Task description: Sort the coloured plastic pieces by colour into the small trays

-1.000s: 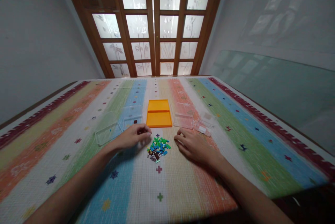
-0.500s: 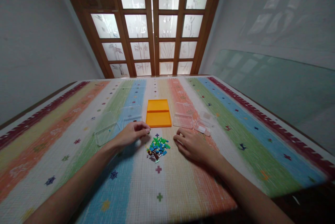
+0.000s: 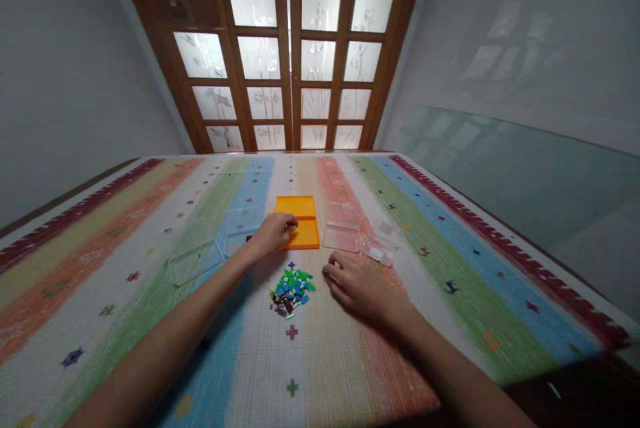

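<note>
My left hand [image 3: 274, 231] hangs over the left side of an orange open case [image 3: 306, 235], its fingers pinched together. Whatever is between the fingertips is too small to make out. My right hand [image 3: 357, 281] rests on the tablecloth to the right of a pile of small building bricks [image 3: 293, 289], fingers loosely bent and slightly apart, with nothing visible in them. Green, blue, brown and a few yellow pieces make up the pile, which lies nearer to me than the case.
On the left stand clear plastic boxes [image 3: 195, 265], one with a tiny blue piece in it. More clear boxes [image 3: 341, 237] sit right of the case, including a small one [image 3: 377, 253] with a white label. A striped tablecloth [image 3: 320, 361] covers the table.
My left hand has moved forward and right, from beside the brick pile to over the orange case. My right hand stays resting by the pile. The view has tilted slightly.
</note>
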A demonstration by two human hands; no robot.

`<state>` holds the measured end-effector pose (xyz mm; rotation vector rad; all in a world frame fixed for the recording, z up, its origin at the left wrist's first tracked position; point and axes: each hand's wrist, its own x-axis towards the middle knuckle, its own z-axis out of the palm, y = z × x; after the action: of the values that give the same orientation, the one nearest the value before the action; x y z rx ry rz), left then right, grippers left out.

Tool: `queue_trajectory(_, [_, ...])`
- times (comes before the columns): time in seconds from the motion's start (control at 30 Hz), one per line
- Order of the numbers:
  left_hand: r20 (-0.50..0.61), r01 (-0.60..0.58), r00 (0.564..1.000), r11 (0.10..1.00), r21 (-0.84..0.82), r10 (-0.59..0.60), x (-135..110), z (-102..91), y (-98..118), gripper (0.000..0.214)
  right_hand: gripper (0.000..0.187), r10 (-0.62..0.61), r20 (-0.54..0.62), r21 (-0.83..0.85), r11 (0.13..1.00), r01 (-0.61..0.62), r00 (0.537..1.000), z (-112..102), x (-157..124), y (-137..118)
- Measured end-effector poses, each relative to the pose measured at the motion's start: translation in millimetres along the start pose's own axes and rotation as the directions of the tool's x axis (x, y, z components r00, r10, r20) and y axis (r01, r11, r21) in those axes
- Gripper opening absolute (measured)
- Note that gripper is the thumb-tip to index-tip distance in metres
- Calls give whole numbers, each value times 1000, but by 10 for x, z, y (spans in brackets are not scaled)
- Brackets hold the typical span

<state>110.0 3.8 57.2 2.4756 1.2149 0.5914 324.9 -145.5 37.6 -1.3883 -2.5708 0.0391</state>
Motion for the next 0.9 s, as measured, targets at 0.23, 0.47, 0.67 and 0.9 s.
queue_trajectory(0.23, [41, -2, 999, 1000, 10, 2, 3, 27, -76, 26, 13, -1, -6, -9, 1000, 1, 1000, 5, -2, -9])
queue_trajectory(0.47, [44, -1, 999, 1000, -8, 1, 2, -1, -127, 25, 14, -12, -4, -10, 1000, 12, 1000, 10, -2, 0])
queue_trajectory(0.67, [-10, -1, 1000, 1000, -17, 1, -8, -55, -92, 21, 14, -2, 11, -25, 1000, 2, 1000, -15, 5, -16])
queue_trajectory(0.9, [-139, -93, 986, 996, -12, 90, -289, -354, 46, 22, 15, -17, -23, 3, 1000, 17, 1000, 4, -4, 0])
